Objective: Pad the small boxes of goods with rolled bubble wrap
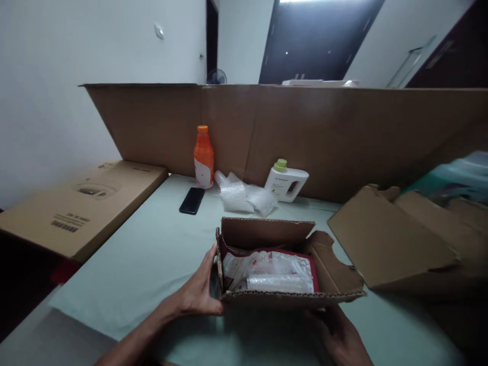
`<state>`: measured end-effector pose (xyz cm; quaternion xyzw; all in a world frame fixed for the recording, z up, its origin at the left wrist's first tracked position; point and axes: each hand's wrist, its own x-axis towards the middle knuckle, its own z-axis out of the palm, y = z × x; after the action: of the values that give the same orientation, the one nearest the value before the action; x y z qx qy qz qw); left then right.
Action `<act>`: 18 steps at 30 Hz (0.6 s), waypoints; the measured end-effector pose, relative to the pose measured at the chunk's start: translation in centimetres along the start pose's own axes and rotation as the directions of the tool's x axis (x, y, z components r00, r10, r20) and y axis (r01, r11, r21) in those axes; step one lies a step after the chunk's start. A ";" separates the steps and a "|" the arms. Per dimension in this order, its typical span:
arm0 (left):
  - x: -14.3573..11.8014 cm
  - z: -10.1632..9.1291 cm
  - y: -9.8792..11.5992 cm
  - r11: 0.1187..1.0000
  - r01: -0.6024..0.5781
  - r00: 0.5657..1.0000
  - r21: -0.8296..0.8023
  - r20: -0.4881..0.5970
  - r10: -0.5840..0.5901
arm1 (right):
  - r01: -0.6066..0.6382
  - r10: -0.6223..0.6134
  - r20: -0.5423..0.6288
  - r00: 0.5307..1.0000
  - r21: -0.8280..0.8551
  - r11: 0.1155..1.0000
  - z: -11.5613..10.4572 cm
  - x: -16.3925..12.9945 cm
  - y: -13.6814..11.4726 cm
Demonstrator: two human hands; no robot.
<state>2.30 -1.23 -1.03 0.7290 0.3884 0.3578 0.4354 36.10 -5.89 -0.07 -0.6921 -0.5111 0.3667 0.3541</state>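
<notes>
A small cardboard box with its flaps up is in front of me, between both hands. Gripping its left end is my left hand, thumb on the near side and fingers along the side wall. My right hand holds the box low at its near right; its fingers are partly hidden under the cardboard. Inside lies a red-and-white printed packet, partly covered by clear bubble wrap.
Behind the box are loose bubble wrap, a black phone, an orange bottle and a white jug with a green cap. Opened cardboard lies right; a large flat carton left. A tall cardboard panel borders the back.
</notes>
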 end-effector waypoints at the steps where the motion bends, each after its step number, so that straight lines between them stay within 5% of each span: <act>1: -0.4 0.2 0.1 1.000 0.007 0.999 0.009 -0.037 -0.007 | 0.008 -0.008 0.016 1.000 0.007 1.000 0.2 0.6 -0.6; 5: -3.2 0.1 0.4 0.994 0.085 0.959 0.066 -0.275 -0.064 | 0.112 -0.121 0.136 0.983 0.070 0.991 2.7 3.8 -3.9; 10: -6.2 -1.9 0.4 0.952 0.269 0.822 0.143 -0.549 -0.150 | 0.302 -0.382 0.276 0.882 0.293 0.907 9.1 7.7 -7.5; 18: -9.6 -6.5 1.9 0.872 0.449 0.669 0.196 -0.720 -0.183 | 0.349 -0.511 0.357 0.782 0.428 0.833 17.3 9.3 -10.2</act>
<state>-7.00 -7.94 1.32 0.5321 0.7011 0.4400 0.1782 18.43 7.38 -0.89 -0.3766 -0.6549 0.5090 0.4126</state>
